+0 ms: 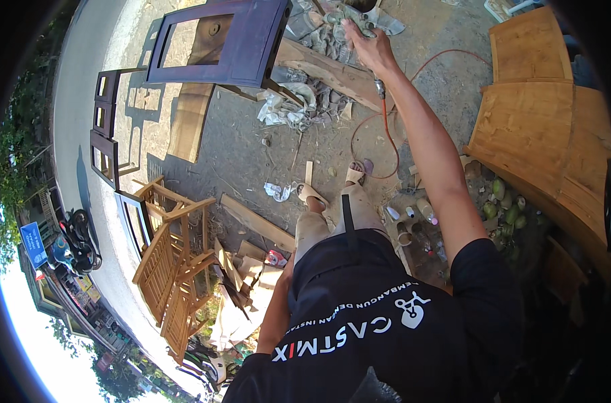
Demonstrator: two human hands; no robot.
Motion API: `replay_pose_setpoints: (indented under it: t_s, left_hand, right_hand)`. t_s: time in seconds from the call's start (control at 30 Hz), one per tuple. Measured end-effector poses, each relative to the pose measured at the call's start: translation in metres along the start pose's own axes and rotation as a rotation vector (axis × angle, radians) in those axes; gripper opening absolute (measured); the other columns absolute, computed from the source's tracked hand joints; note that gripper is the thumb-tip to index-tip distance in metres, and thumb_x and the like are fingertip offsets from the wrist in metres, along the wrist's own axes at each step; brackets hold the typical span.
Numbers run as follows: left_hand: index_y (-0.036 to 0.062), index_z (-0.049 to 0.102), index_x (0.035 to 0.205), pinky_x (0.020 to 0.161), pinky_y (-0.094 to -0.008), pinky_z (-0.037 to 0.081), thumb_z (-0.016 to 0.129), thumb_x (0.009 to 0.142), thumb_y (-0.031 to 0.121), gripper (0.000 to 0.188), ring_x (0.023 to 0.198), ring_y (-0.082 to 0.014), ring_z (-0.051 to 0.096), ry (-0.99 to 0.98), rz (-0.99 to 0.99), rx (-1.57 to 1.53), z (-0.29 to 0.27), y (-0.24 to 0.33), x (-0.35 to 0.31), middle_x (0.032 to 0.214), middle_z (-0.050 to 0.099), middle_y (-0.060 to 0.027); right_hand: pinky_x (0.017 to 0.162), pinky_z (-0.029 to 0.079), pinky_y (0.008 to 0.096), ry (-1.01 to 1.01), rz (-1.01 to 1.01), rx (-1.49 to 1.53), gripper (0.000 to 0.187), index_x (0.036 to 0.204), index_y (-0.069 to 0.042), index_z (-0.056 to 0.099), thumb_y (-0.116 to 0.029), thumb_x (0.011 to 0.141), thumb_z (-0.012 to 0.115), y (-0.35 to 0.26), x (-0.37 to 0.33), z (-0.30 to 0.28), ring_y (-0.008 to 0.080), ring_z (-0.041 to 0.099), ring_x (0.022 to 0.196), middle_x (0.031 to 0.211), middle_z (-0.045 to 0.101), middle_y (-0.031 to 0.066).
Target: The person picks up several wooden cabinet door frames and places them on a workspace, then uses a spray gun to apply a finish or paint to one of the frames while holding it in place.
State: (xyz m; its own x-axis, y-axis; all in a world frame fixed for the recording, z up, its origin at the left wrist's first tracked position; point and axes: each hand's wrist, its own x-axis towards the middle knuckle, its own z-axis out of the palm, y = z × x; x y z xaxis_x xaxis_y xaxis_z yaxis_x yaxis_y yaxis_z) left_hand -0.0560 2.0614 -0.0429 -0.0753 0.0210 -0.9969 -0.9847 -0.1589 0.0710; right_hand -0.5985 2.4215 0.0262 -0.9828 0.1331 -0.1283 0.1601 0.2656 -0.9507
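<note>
"One hand of ours shows clearly: what is our right hand [374, 50] doing?"

"Its fingers are wrapped round a metal spray gun [360, 25], up at the far edge of our view, to the right of the dark wooden frame [262, 40]."

"And the orange hose [388, 127]?"

"It runs from a fitting [379, 88] below our grip and loops over the ground [231, 141] near our sandals [354, 176]."

"What of our left hand?"

"Our torso [372, 295] hides it; only the forearm [276, 312] shows, so we cannot tell whether it holds anything."

"What else lies near the gun?"

"Crumpled plastic sheeting [288, 107] and a rough plank [332, 70]."
</note>
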Motion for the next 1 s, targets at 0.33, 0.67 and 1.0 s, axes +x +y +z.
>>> replay_pose_setpoints:
  t_s: [0.33,0.67,1.0]
  left_hand:
    - [-0.0044,0.048,0.146,0.106,-0.0384,0.046,0.037,0.099,0.073,0.092,0.122,-0.0299,0.059,0.057,-0.015,0.006,-0.042,-0.012,0.025,0.134,0.062,-0.0207]
    - [-0.0028,0.033,0.155,0.115,-0.0353,0.037,0.033,0.102,0.068,0.088,0.135,-0.0283,0.050,-0.151,0.051,0.027,-0.134,0.035,0.061,0.152,0.047,-0.0198]
    - [0.0054,0.036,0.156,0.103,-0.0467,0.045,0.040,0.095,0.075,0.093,0.129,-0.0300,0.055,-0.085,0.129,0.324,-0.346,0.146,0.149,0.144,0.055,-0.0175]
  right_hand:
    - [0.053,0.044,0.0303,0.089,-0.107,-0.030,0.060,0.082,-0.004,0.071,-0.062,0.091,0.064,-0.028,0.001,0.004,0.0113,0.053,0.052,0.065,0.063,0.0016]
    - [0.062,0.046,0.0311,-0.135,0.088,-0.076,0.045,0.090,-0.001,0.071,-0.045,0.098,0.066,-0.084,-0.190,0.067,0.0111,0.056,0.064,0.069,0.063,0.0028]
    - [0.060,0.049,0.0381,0.354,0.007,-0.401,0.032,0.101,0.002,0.069,-0.030,0.098,0.068,-0.121,-0.259,0.219,0.0274,0.063,0.059,0.068,0.065,0.0204]
